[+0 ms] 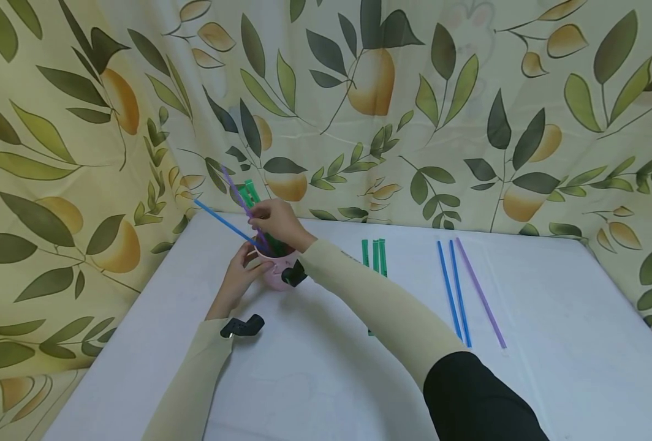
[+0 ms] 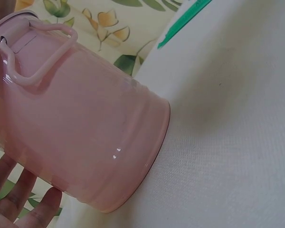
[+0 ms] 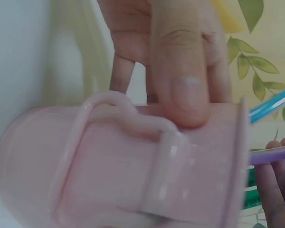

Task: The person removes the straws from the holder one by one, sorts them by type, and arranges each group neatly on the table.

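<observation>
A small pink bucket (image 1: 274, 280) with a wire-like handle stands on the left part of the table. My left hand (image 1: 236, 278) grips its side, thumb on the near wall as the right wrist view shows, fingers (image 2: 42, 209) round the other side. Above the rim, my right hand (image 1: 282, 223) pinches a purple straw (image 1: 235, 190), whose lower end goes into the bucket. A blue straw (image 1: 221, 220) leans out of the bucket to the left. Green strips (image 1: 251, 192) stick up behind the right hand. The bucket's inside is mostly hidden.
Right of the bucket lie several green strips (image 1: 383, 256), partly covered by the right sleeve. Farther right, two blue straws (image 1: 461, 294) and a purple straw (image 1: 481, 294) lie side by side on the white table (image 1: 568, 343). A leaf-patterned curtain (image 1: 337, 153) hangs behind.
</observation>
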`<move>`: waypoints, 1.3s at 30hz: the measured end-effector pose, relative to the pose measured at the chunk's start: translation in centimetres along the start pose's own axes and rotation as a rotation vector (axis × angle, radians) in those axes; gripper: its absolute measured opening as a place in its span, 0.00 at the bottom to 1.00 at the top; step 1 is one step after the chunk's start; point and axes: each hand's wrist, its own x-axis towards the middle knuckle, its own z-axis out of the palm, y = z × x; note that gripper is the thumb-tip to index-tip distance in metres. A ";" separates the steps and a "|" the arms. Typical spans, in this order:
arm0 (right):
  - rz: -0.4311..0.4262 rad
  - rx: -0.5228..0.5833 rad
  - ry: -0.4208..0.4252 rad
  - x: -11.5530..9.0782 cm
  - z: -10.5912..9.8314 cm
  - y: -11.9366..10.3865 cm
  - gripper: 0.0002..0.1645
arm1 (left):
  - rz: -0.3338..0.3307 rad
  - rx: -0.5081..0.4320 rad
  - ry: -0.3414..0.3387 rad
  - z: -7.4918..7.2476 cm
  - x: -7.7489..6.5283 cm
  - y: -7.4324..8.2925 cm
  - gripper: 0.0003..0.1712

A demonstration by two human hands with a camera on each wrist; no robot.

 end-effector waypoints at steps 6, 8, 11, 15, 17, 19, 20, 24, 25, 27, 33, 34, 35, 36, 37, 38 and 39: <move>-0.015 0.105 0.032 0.0 -0.7 -0.2 0.12 | -0.005 -0.011 0.010 0.1 0.0 0.1 0.41; -0.024 0.140 0.042 0.0 -0.9 -0.3 0.12 | -0.004 -0.005 0.012 0.1 0.0 0.0 0.42; -0.031 0.170 0.063 -0.2 -1.3 -0.6 0.12 | 0.000 0.001 0.014 0.1 0.0 0.0 0.42; -0.029 0.202 0.097 -0.4 -1.8 -0.9 0.12 | -0.017 0.008 0.011 0.1 0.0 0.1 0.42; -0.026 0.233 0.109 -0.4 -2.1 -1.1 0.13 | -0.027 0.002 0.008 0.2 0.0 0.1 0.42; -0.018 0.271 0.115 -0.4 -2.3 -1.2 0.14 | -0.028 -0.008 0.004 0.2 -0.1 0.2 0.42; -0.017 0.283 0.121 -0.4 -2.5 -1.3 0.14 | -0.028 -0.010 0.002 0.1 -0.1 0.2 0.42; -0.034 0.334 0.159 -0.5 -3.1 -1.4 0.15 | -0.028 -0.002 0.004 0.2 -0.2 0.3 0.42; -0.045 0.347 0.169 -0.6 -3.3 -1.4 0.15 | -0.028 -0.001 0.005 0.1 -0.2 0.3 0.42; -0.062 0.371 0.182 -0.7 -3.7 -1.4 0.15 | -0.024 0.004 0.005 0.1 -0.2 0.3 0.42; -0.081 0.439 0.193 -1.3 -4.9 -1.4 0.16 | -0.004 0.016 0.002 0.1 -0.2 0.1 0.42; -0.087 0.446 0.195 -1.4 -5.1 -1.4 0.16 | 0.001 0.018 0.001 0.1 -0.3 0.1 0.42; -0.097 0.455 0.197 -1.5 -5.3 -1.5 0.16 | 0.008 0.019 0.000 0.1 -0.3 0.1 0.41; -0.106 0.467 0.199 -1.6 -5.5 -1.5 0.16 | 0.013 0.020 -0.002 0.0 -0.3 0.0 0.41; -0.114 0.478 0.202 -1.7 -5.7 -1.5 0.16 | 0.015 0.019 -0.003 0.0 -0.3 0.0 0.41; -0.120 0.489 0.204 -1.8 -5.8 -1.6 0.16 | 0.014 0.019 -0.005 0.0 -0.3 0.0 0.41; -0.127 0.500 0.206 -1.8 -6.0 -1.6 0.16 | 0.011 0.016 -0.007 0.0 -0.3 0.1 0.41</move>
